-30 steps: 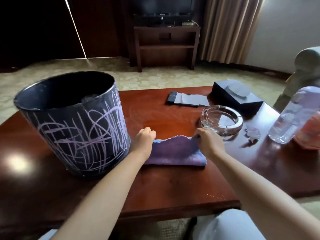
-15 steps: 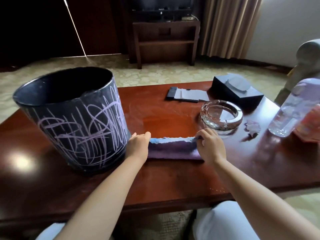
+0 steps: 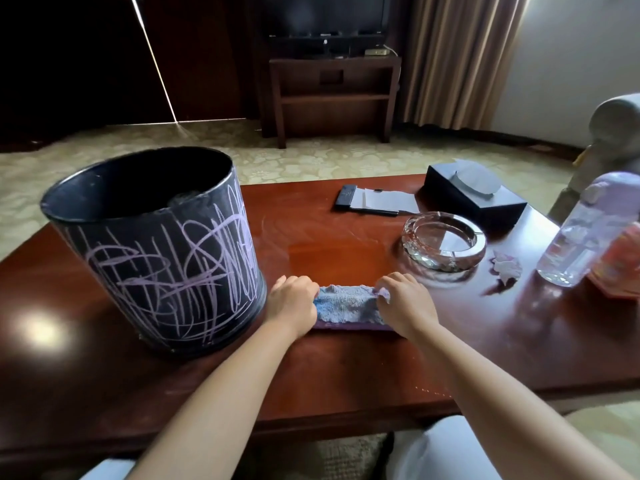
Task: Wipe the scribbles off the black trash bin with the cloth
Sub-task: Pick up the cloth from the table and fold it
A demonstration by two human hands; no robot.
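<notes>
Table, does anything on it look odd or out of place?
Yes: a trash bin stands on the table, its side covered in pale scribbles. Right of the ashtray lies a small crumpled scrap. Both hands hold a folded cloth.

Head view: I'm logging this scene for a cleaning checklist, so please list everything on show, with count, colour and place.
trash bin: one, black with pale scribbles, left on the table
cloth: one, blue and purple, folded, front middle of the table, right of the bin
ashtray: one, clear glass, right of centre
tissue box: one, dark, far right corner
notepad: one, dark with white paper, far middle
bottle: one, clear with pale cap, right edge
table: one, reddish brown wood
TV stand: one, dark wood, beyond the table
curtain: one, beige, back right
left hand: grip on the cloth's left end
right hand: grip on the cloth's right end
</notes>
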